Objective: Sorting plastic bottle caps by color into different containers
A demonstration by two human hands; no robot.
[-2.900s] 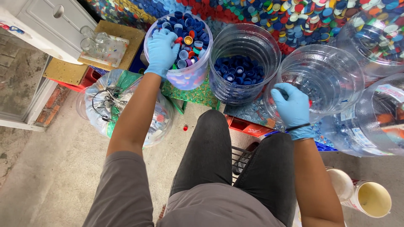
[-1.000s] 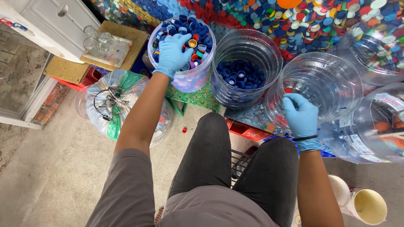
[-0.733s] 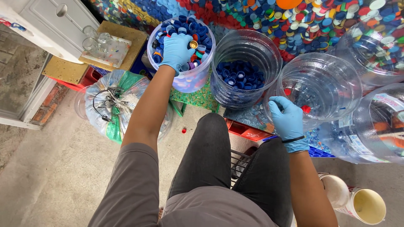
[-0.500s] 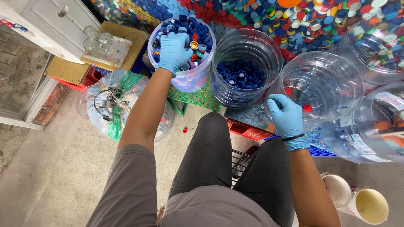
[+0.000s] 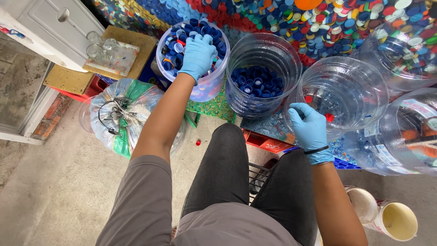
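Left hand (image 5: 196, 53): fingers spread, palm down in the tub of mixed caps (image 5: 182, 38).
Right hand (image 5: 310, 128): fingers curled at the clear jug (image 5: 359, 86) rim; pinch unclear.
Jugs: upright, mouths up.
Between: jug of blue caps (image 5: 259, 82).

Single head-worn view, aimed steeply down over the wearer's own lap and both outstretched arms, facing a heap of bottle caps (image 5: 291, 18) along the top edge. Close range: clear jars (image 5: 264, 77) and gloved hands within arm's reach in the upper half, concrete floor (image 5: 54, 191) at lower left. No second view, hence no shared area.
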